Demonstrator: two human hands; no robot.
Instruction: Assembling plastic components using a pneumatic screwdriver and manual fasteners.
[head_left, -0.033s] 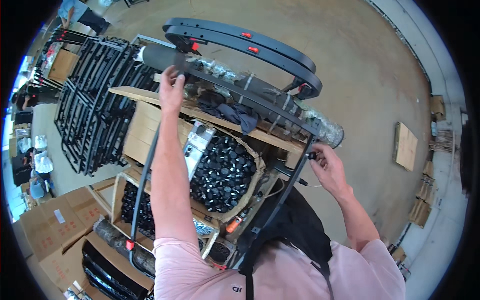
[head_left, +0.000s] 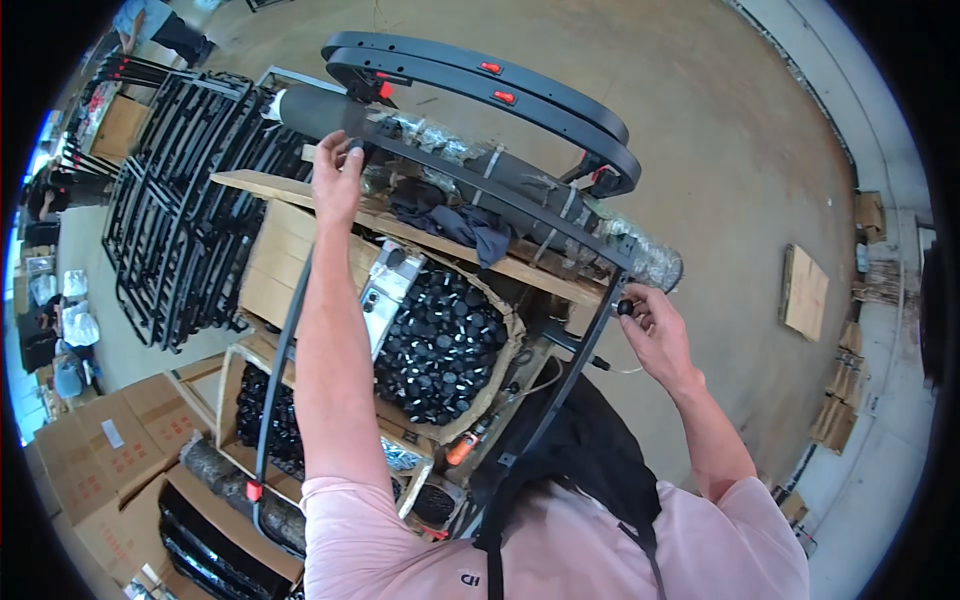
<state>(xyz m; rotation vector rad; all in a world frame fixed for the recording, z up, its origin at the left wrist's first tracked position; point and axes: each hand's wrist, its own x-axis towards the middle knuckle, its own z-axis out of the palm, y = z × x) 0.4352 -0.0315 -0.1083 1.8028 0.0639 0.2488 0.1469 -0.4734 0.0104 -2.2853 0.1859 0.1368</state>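
Black knob (head_left: 626, 307), pinched in your right hand (head_left: 656, 335), just right of the dark frame (head_left: 602, 308) at its slanting tube; left hand (head_left: 337, 182) curled at its far-left corner, hold unclear.

Small dark knob (head_left: 355, 145) now distinct in left hand (head_left: 336, 182), where dark blur showed earlier.

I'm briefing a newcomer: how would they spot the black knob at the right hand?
Find the black frame before the person and follow its far side to the right corner. Just below, at the right hand's fingertips, is the small round black knob. Unlike the black pieces heaped in the box, it sits alone by the frame.
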